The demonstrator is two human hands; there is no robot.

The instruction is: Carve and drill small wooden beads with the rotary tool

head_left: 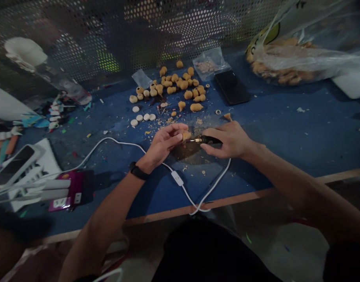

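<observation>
My left hand (162, 144) pinches a small tan gourd (186, 135) between thumb and fingers, above the blue table. In my right hand (235, 138) is a black-handled corded hand tool (211, 140), gripped like a pen. Its thin metal tip points left and meets the gourd or comes very close; the exact contact is too small to tell. Behind the hands lies a pile of small tan gourds (182, 84), some with dark openings. Several white round discs (139, 117) sit left of the pile. Pale shavings are scattered around, and a chip (227, 116) lies near my right hand.
A white cord (194, 199) with an inline switch (177, 178) loops along the table's front edge. Around stand a purple box (77, 188), a black phone (232, 88), a small clear bag (209, 62), a large plastic bag (286, 66) of tan pieces and a perforated panel (109, 39).
</observation>
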